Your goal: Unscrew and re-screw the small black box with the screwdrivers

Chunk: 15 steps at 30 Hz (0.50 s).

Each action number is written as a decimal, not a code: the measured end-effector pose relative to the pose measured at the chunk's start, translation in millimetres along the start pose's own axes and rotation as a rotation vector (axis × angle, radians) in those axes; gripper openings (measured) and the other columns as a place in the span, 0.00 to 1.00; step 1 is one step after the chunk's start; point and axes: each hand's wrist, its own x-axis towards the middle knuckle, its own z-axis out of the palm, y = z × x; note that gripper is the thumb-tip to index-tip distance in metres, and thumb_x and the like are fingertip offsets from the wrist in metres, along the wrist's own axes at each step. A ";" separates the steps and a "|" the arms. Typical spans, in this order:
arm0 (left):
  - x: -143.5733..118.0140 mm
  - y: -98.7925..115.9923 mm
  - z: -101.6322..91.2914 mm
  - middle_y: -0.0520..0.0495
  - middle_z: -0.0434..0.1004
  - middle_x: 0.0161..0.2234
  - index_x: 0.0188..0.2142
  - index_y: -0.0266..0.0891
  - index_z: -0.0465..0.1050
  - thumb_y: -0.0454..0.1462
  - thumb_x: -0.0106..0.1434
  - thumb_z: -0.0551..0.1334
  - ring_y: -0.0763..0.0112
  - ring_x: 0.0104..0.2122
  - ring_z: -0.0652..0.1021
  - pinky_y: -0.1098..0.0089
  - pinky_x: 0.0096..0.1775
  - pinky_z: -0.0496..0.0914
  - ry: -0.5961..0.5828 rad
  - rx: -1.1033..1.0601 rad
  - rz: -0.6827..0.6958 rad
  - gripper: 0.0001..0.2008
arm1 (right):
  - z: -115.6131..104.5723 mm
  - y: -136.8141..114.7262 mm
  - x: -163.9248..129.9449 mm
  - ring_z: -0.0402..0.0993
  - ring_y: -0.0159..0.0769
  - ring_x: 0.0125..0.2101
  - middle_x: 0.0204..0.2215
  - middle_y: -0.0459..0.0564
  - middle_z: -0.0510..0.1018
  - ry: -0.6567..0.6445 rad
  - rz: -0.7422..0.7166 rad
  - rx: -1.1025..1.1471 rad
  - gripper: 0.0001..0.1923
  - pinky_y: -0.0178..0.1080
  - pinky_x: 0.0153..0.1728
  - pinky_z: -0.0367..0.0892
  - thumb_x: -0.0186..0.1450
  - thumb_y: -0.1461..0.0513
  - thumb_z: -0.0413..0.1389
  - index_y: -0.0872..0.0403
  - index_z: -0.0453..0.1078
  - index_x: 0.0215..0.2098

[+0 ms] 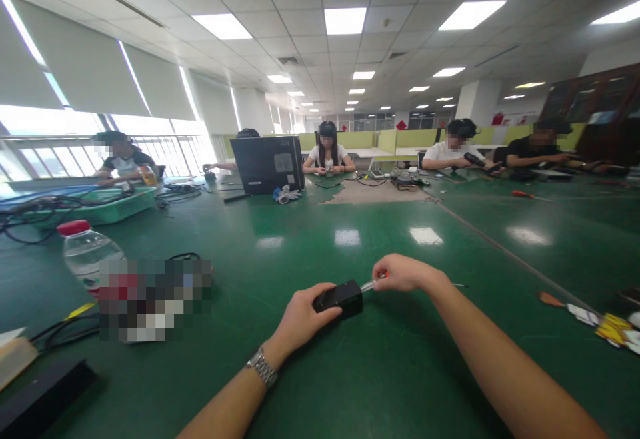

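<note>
My left hand grips a small black box just above the green table, with a metal watch on that wrist. My right hand is closed around a small screwdriver with a clear and orange handle. The tool's tip points at the right end of the black box. Both hands meet at the table's middle near the front edge.
A clear water bottle with a red cap stands at left beside black cables. A green basket and a black computer case sit farther back. Several people work at the far side. An orange screwdriver lies at right.
</note>
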 end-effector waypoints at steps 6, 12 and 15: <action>-0.3 2.4 -1.2 0.48 0.78 0.41 0.48 0.42 0.71 0.40 0.55 0.64 0.63 0.38 0.77 0.70 0.41 0.68 -0.019 0.008 0.030 0.20 | 22.4 -9.9 11.1 0.74 0.39 0.33 0.34 0.51 0.79 0.004 0.061 -0.195 0.13 0.34 0.29 0.61 0.57 0.60 0.53 0.51 0.76 0.37; 0.9 -0.6 -2.2 0.51 0.75 0.35 0.43 0.41 0.67 0.37 0.53 0.64 0.67 0.33 0.75 0.72 0.37 0.67 -0.006 0.062 0.007 0.16 | 51.9 -28.1 20.9 0.75 0.50 0.40 0.40 0.61 0.78 0.091 0.130 -0.258 0.16 0.42 0.35 0.64 0.60 0.59 0.49 0.55 0.74 0.41; 0.8 -1.6 -3.0 0.51 0.75 0.35 0.43 0.42 0.66 0.39 0.54 0.64 0.67 0.32 0.75 0.72 0.36 0.66 -0.020 0.084 -0.014 0.16 | 58.0 -30.4 21.8 0.76 0.49 0.40 0.40 0.61 0.78 0.107 0.134 -0.259 0.16 0.42 0.35 0.65 0.62 0.59 0.47 0.55 0.72 0.43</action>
